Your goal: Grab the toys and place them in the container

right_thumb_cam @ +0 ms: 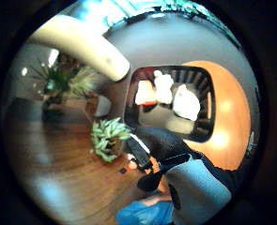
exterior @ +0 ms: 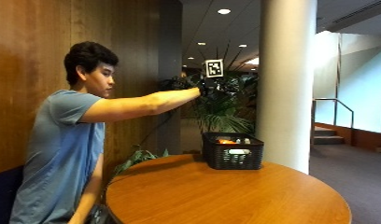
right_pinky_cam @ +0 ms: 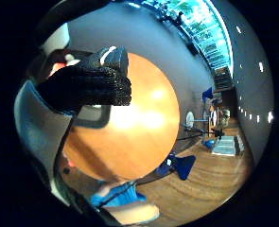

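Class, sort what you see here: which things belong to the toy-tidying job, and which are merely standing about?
Part of the job:
black container on the round table
toys inside it
gloved right hand, raised above the container

Standing about:
white pillar
leafy plant behind the container

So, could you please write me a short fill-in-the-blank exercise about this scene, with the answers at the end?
1. The black basket stands on a round ____ table.
2. The gloved right hand is raised ____ the basket, not inside it.
3. The toys lie ____ the basket.
4. Behind the basket stands a white ____.

Missing words: wooden; above; in; pillar
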A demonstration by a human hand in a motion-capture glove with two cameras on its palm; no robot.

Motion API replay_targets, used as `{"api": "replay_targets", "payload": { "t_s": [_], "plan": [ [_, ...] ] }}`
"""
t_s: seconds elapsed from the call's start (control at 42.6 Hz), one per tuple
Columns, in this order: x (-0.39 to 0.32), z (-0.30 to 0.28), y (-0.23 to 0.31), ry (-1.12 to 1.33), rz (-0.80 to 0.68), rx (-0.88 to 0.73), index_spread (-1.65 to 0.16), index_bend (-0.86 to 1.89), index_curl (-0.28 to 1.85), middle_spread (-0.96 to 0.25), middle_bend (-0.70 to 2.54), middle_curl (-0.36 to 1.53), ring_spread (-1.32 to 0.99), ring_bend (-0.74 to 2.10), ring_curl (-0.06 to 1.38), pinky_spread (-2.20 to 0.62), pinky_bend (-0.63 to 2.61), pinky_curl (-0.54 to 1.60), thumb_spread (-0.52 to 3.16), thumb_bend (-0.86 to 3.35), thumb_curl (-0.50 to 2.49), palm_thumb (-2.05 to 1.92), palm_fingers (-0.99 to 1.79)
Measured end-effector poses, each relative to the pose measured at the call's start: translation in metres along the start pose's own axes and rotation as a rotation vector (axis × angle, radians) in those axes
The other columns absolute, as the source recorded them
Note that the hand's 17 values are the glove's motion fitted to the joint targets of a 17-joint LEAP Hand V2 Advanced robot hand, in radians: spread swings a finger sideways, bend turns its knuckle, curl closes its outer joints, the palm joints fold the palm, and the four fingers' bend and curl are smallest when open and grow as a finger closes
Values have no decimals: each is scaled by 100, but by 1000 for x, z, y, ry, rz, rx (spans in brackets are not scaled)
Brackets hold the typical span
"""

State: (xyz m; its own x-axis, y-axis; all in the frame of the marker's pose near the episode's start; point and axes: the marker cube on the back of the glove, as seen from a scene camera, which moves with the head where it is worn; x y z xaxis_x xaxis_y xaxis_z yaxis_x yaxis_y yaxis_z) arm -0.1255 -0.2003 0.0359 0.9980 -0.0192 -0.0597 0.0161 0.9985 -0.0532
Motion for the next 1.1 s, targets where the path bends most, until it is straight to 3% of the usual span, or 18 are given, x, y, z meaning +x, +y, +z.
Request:
{"api": "replay_targets", "payload": {
  "t_s": [0.094,0.235,0.422,0.681,0.798,1.009,1.103],
  "plan": [
    [17,-18,16,8,39,8,-28,5,13,13,16,33,10,50,43,3,151,44,109,-4,44,-3,-23],
    [-12,-37,29,132,53,-13,-28,6,12,13,16,32,11,48,42,4,149,42,110,-4,40,-2,-23],
    [24,-46,86,133,69,5,-28,5,11,13,15,31,13,45,40,5,147,40,111,-3,37,-1,-23],
    [93,-27,159,128,139,22,-28,6,10,13,16,30,13,45,40,5,146,38,112,-3,34,-1,-20],
    [97,-22,182,-51,174,55,-28,6,10,13,16,30,13,45,39,4,145,37,111,-3,33,-2,-19],
    [135,8,216,43,232,30,-28,7,10,13,17,30,14,44,39,4,145,36,112,-3,32,-2,-18],
    [144,16,230,31,136,41,-28,7,10,13,17,30,13,44,39,4,144,36,111,-3,31,-2,-18]
  ]
}}
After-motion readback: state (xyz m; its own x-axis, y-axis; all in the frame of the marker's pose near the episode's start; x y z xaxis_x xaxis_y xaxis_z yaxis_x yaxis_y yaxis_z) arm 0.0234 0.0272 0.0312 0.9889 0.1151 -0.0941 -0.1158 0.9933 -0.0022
